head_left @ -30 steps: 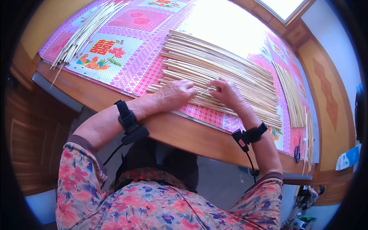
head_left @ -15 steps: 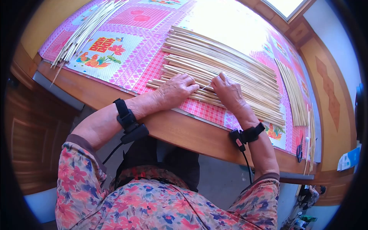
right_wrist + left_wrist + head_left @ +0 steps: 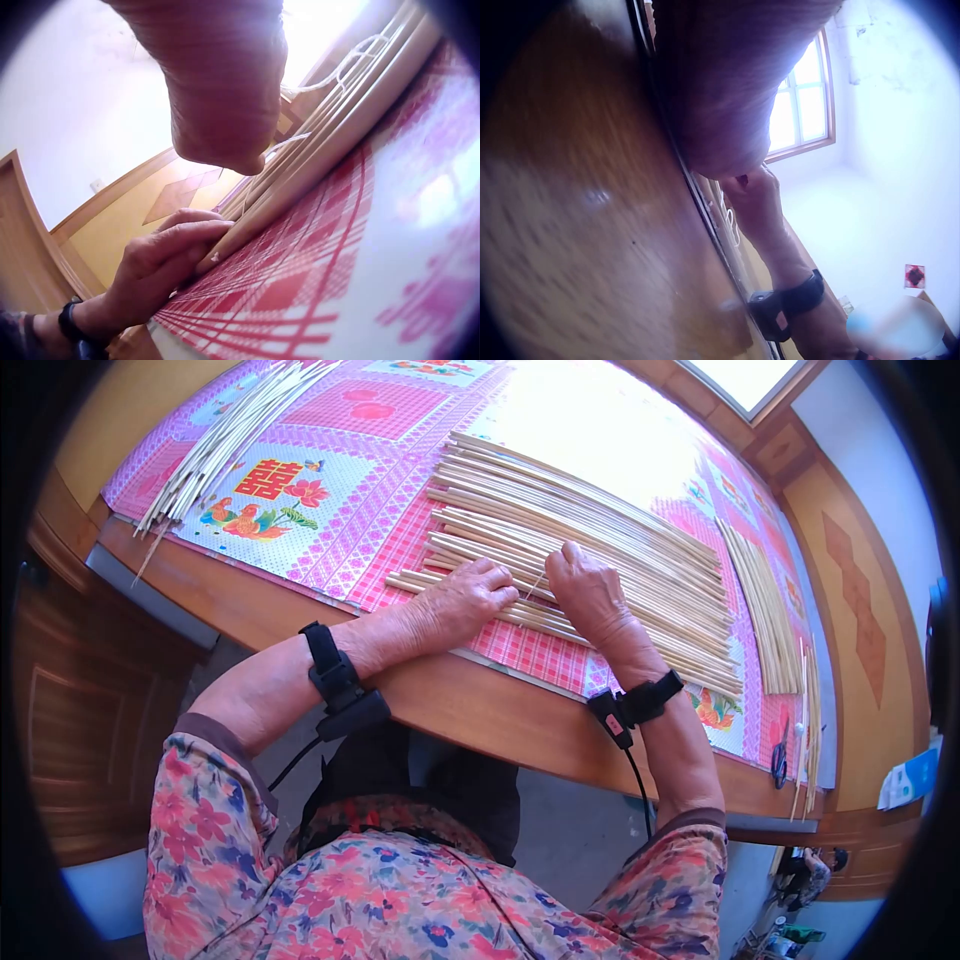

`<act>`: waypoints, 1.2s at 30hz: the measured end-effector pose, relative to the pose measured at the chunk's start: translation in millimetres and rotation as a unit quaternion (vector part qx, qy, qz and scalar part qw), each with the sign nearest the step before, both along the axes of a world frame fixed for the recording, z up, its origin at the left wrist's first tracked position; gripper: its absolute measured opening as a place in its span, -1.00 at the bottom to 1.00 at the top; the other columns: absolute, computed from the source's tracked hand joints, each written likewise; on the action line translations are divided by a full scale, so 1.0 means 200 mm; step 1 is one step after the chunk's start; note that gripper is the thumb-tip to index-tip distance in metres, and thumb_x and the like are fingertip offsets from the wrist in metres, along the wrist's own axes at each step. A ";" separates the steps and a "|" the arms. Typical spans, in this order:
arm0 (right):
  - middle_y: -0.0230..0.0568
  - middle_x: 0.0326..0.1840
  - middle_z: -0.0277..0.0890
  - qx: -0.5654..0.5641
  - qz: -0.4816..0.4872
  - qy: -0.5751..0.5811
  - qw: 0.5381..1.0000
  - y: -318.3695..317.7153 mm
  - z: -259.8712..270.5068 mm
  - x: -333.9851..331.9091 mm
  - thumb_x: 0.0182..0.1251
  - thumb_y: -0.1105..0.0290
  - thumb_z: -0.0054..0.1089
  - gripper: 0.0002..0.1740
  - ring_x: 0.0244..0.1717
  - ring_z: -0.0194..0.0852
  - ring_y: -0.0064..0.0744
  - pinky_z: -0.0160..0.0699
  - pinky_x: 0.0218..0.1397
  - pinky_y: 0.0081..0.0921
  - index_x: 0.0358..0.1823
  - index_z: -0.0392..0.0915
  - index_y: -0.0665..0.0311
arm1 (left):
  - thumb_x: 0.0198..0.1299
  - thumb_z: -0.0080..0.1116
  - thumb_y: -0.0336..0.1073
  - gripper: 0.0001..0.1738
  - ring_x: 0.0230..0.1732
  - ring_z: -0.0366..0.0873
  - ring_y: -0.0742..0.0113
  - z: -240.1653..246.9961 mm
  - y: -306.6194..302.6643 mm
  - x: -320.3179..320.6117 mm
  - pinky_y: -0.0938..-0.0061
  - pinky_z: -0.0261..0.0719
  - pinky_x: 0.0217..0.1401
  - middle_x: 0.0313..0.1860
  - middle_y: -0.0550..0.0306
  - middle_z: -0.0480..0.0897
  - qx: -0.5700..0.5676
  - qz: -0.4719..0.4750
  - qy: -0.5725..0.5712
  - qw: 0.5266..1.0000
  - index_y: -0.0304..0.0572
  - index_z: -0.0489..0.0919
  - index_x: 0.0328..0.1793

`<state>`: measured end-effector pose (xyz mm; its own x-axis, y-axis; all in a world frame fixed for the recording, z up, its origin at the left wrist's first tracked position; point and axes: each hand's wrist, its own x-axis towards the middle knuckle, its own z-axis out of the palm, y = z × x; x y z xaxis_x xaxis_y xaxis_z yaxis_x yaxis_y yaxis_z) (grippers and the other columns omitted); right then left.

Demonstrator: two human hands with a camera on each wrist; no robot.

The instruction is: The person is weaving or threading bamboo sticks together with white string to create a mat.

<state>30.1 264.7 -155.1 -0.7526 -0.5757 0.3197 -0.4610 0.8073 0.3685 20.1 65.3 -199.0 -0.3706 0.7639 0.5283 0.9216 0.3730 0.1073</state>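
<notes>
Long pale stalks (image 3: 620, 555) lie side by side in a wide row on the table in the head view. My left hand (image 3: 465, 600) grips the nearest stalks at the front edge of the row; its fingers bend over them in the right wrist view. A thin white string (image 3: 537, 585) runs up from beside that hand to my right hand (image 3: 590, 600), whose thumb and fingertips pinch it just above the row. Seen from the right wrist, white string loops (image 3: 352, 64) lie across the stalks farther along. In the left wrist view my left hand (image 3: 720, 97) mostly hides the work.
A loose bundle of thin white stalks (image 3: 225, 450) lies at the far left, partly over the table edge. More stalks (image 3: 760, 610) lie to the right, near scissors (image 3: 780, 760). A patterned pink tablecloth (image 3: 350, 490) covers the table; its wooden edge (image 3: 480, 705) faces me.
My right hand has closed its fingers on the string and risen slightly, turning at the wrist. The string, curved before, now looks straighter and steeper. My left hand has stayed nearly in place.
</notes>
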 end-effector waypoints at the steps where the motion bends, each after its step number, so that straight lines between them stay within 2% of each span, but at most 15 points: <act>1: -0.15 -0.40 0.36 -0.026 -0.009 -0.031 0.999 0.03 -0.02 -0.02 0.07 0.50 -0.02 -0.95 -0.39 0.51 -0.28 0.53 -0.49 -0.41 -0.42 0.36 0.29 | 0.00 -0.02 -0.44 -0.67 -0.06 0.41 0.09 0.00 0.00 0.00 0.32 0.38 0.06 -0.17 -0.01 0.48 0.000 0.000 0.001 1.000 -0.34 0.47 -0.05; 3: -0.13 -0.35 0.40 -0.053 -0.019 -0.061 0.997 0.07 -0.01 -0.02 0.09 0.49 -0.02 -0.94 -0.36 0.52 -0.25 0.54 -0.44 -0.39 -0.38 0.40 0.30 | 0.00 -0.04 -0.48 -0.65 -0.01 0.41 0.07 0.00 0.00 0.00 0.31 0.35 0.11 -0.10 -0.05 0.47 0.028 0.003 -0.027 0.999 -0.36 0.44 -0.02; 5: -0.12 -0.28 0.46 -0.239 -0.027 -0.069 0.968 0.14 0.04 0.01 0.16 0.46 -0.02 -0.89 -0.35 0.52 -0.15 0.51 -0.34 -0.36 -0.30 0.46 0.28 | 0.00 -0.04 -0.49 -0.64 0.02 0.40 0.06 -0.01 0.00 0.01 0.30 0.34 0.13 -0.07 -0.08 0.47 0.034 0.003 -0.023 0.999 -0.37 0.44 -0.01; 6: -0.16 -0.34 0.50 -0.332 -0.024 -0.083 0.939 0.17 0.09 0.03 0.21 0.40 0.00 -0.86 -0.42 0.50 -0.22 0.46 -0.30 -0.44 -0.26 0.51 0.25 | 0.01 -0.05 -0.50 -0.64 0.06 0.39 0.05 -0.01 -0.01 0.01 0.30 0.33 0.15 -0.03 -0.10 0.46 0.040 0.008 -0.023 0.999 -0.39 0.43 0.00; 8: -0.25 -0.50 0.45 -0.528 -0.101 -0.188 0.822 0.21 0.16 0.13 0.25 0.34 0.02 -0.82 -0.52 0.40 -0.46 0.39 -0.39 -0.55 -0.31 0.52 0.30 | 0.00 -0.05 -0.51 -0.63 0.08 0.38 0.05 -0.02 -0.02 0.00 0.30 0.33 0.16 -0.01 -0.12 0.46 0.034 -0.004 -0.022 0.999 -0.39 0.43 0.01; 11: -0.37 -0.56 0.37 -0.555 -0.161 -0.253 0.776 0.31 0.12 0.26 0.27 0.31 0.02 -0.79 -0.55 0.27 -0.61 0.30 -0.45 -0.63 -0.34 0.53 0.32 | 0.00 -0.05 -0.52 -0.63 0.10 0.37 0.04 -0.01 -0.02 -0.01 0.29 0.32 0.18 0.01 -0.13 0.45 0.012 -0.017 -0.026 0.999 -0.40 0.43 0.01; 14: -0.42 -0.55 0.33 -0.586 -0.143 -0.309 0.735 0.31 0.04 0.33 0.29 0.31 0.00 -0.77 -0.53 0.25 -0.64 0.28 -0.45 -0.64 -0.36 0.52 0.33 | 0.00 -0.04 -0.51 -0.63 0.08 0.38 0.02 0.02 -0.01 0.01 0.27 0.33 0.16 0.01 -0.12 0.44 -0.023 -0.017 -0.014 1.000 -0.40 0.43 0.00; 15: -0.42 -0.53 0.34 -0.550 -0.116 -0.297 0.772 0.32 -0.03 0.32 0.30 0.30 -0.01 -0.76 -0.47 0.26 -0.65 0.30 -0.41 -0.62 -0.36 0.52 0.33 | 0.00 -0.04 -0.51 -0.63 0.07 0.38 0.03 0.04 -0.01 0.02 0.26 0.34 0.14 0.00 -0.13 0.44 -0.054 -0.013 -0.007 0.998 -0.40 0.43 0.01; 18: -0.17 -0.48 0.42 -0.431 -0.095 -0.235 0.866 0.33 -0.11 0.32 0.26 0.32 -0.03 -0.79 -0.41 0.41 -0.25 0.37 -0.30 -0.42 -0.41 0.48 0.31 | -0.01 -0.04 -0.51 -0.68 0.02 0.40 0.03 0.07 0.00 0.02 0.25 0.37 0.09 -0.03 -0.12 0.44 -0.081 -0.010 0.019 0.996 -0.39 0.45 -0.06; 22: -0.05 -0.43 0.43 -0.397 -0.124 -0.222 0.882 0.29 -0.08 0.33 0.25 0.30 -0.06 -0.78 -0.33 0.41 -0.06 0.37 -0.25 -0.32 -0.43 0.47 0.28 | -0.05 -0.01 -0.51 -0.85 -0.09 0.47 0.04 0.09 0.01 -0.02 0.30 0.45 -0.03 -0.11 -0.07 0.45 -0.066 -0.005 0.011 0.998 -0.34 0.47 -0.30; 23: -0.06 -0.43 0.43 -0.388 -0.130 -0.223 0.885 0.29 -0.08 0.32 0.26 0.29 -0.08 -0.77 -0.31 0.41 -0.06 0.37 -0.24 -0.30 -0.43 0.47 0.27 | -0.02 0.01 -0.48 -0.96 -0.18 0.50 0.06 0.16 0.01 0.00 0.32 0.51 -0.17 -0.21 -0.03 0.44 -0.075 0.019 -0.037 0.996 -0.31 0.44 -0.42; 26: -0.07 -0.42 0.44 -0.379 -0.129 -0.219 0.890 0.29 -0.09 0.32 0.27 0.26 -0.11 -0.74 -0.29 0.41 -0.05 0.37 -0.22 -0.27 -0.43 0.48 0.25 | 0.02 0.03 -0.45 -0.94 -0.24 0.49 0.07 0.17 -0.03 -0.08 0.32 0.53 -0.25 -0.28 -0.01 0.42 -0.114 0.020 -0.041 0.992 -0.30 0.44 -0.40; 27: -0.08 -0.42 0.44 -0.379 -0.122 -0.216 0.892 0.29 -0.09 0.32 0.27 0.25 -0.12 -0.73 -0.29 0.41 -0.05 0.37 -0.22 -0.26 -0.43 0.48 0.25 | 0.06 0.02 -0.41 -0.93 -0.26 0.48 0.07 0.16 -0.02 -0.08 0.30 0.52 -0.25 -0.31 0.01 0.42 -0.049 0.070 -0.127 0.988 -0.27 0.44 -0.39; 31: -0.09 -0.42 0.44 -0.371 -0.130 -0.219 0.893 0.29 -0.09 0.33 0.27 0.25 -0.13 -0.73 -0.28 0.41 -0.05 0.37 -0.21 -0.26 -0.42 0.48 0.25 | 0.05 0.01 -0.42 -0.92 -0.29 0.50 0.06 0.15 -0.02 -0.12 0.31 0.53 -0.24 -0.33 0.01 0.44 -0.108 0.099 -0.098 0.984 -0.29 0.43 -0.38; 36: -0.11 -0.40 0.44 -0.373 -0.147 -0.220 0.890 0.28 -0.10 0.33 0.26 0.25 -0.12 -0.74 -0.27 0.41 -0.07 0.38 -0.20 -0.27 -0.42 0.49 0.23 | 0.01 0.00 -0.46 -0.94 -0.28 0.54 0.09 0.15 0.01 -0.15 0.33 0.54 -0.20 -0.36 -0.03 0.48 -0.125 0.046 -0.052 0.990 -0.32 0.45 -0.39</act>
